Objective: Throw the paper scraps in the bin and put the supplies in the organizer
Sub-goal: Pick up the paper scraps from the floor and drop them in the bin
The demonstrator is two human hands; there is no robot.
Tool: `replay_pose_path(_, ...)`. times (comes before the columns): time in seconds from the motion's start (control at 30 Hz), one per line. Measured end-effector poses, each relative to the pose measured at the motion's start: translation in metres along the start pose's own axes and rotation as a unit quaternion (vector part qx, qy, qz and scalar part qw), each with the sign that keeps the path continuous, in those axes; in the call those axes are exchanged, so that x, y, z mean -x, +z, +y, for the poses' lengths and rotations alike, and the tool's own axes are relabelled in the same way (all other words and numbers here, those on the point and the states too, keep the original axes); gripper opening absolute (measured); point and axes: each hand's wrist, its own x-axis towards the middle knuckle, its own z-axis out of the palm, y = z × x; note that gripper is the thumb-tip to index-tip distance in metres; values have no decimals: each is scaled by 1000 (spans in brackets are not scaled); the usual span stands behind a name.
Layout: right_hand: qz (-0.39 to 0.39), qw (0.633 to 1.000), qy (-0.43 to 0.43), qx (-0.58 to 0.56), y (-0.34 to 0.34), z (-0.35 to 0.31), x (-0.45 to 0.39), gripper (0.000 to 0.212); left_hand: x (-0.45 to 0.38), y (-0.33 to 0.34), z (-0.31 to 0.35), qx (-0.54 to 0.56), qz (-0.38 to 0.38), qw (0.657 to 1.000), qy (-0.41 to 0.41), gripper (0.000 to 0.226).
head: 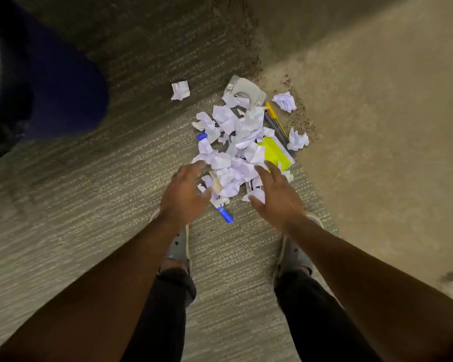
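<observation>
A heap of crumpled white paper scraps lies on the carpet in front of my feet. Mixed into it are a blue-capped marker, another blue-capped marker, yellow and dark pens, a yellow notepad and a clear tape dispenser. Single paper balls lie apart at the left and at the right. My left hand and my right hand hover open on either side of the heap's near edge, holding nothing.
A dark blue bin with a black liner stands at the far left. My two grey shoes stand just behind the heap. The striped carpet meets a plain tan floor on the right.
</observation>
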Motion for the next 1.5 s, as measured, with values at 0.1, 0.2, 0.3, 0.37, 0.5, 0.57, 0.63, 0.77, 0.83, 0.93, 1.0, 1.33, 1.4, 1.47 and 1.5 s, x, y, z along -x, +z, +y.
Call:
replay_pose_path(0.1, 46, 997, -1, 66, -3, -2, -27, 78, -17, 17, 12, -50, -13, 998, 44, 82)
replay_pose_path(0.2, 117, 988, -19, 96, -13, -8, -60, 69, -32, 37, 27, -100, -10, 993, 58, 87)
replay_pose_path(0.3, 121, 987, -33, 105, -27, -12, -92, 64, -44, 52, 34, -111, -17, 992, 52, 81)
replay_pose_path(0.37, 72, 987, -46, 137, -32, -14, -107, 64, -48, 59, 37, -128, -17, 991, 41, 68)
replay_pose_path(0.5, -8, 987, -51, 152, -30, -17, -111, 50, -43, 60, 32, -103, 10, 994, 37, 36)
replay_pose_path(0.57, -7, 991, -38, 130, -29, -15, -108, 45, -38, 55, 29, -63, 25, 997, 39, 28)
replay_pose_path(0.63, 17, 995, -24, 94, -31, -12, -102, 44, -34, 47, 26, -19, 44, 998, 34, 26)
replay_pose_path(0.77, 87, 996, 24, -6, -41, -8, -85, 45, -24, 27, 22, 77, 85, 993, 4, 22)
replay_pose_path(0.83, 116, 990, 66, -44, -48, -6, -74, 39, -16, 18, 23, 133, 88, 986, -51, 21)
replay_pose_path(0.93, 135, 983, 95, -83, -59, -7, -56, 17, -2, 4, 27, 252, 60, 956, -140, 22)
replay_pose_path(1.0, 150, 976, 102, -118, -67, -11, -46, 16, 9, -10, 35, 352, 53, 918, -174, 25)
replay_pose_path(1.33, 171, 967, 69, -174, -126, -112, 11, 16, 61, -117, 76, 567, 104, 799, -173, 25)
replay_pose_path(1.4, 165, 963, 43, -210, -137, -148, 16, 24, 69, -148, 77, 565, 133, 799, -156, 26)
replay_pose_path(1.47, 161, 958, 14, -239, -150, -188, 17, 30, 75, -183, 76, 550, 169, 807, -130, 25)
replay_pose_path(1.5, 160, 955, -5, -250, -155, -210, 15, 31, 78, -201, 74, 538, 192, 813, -115, 24)
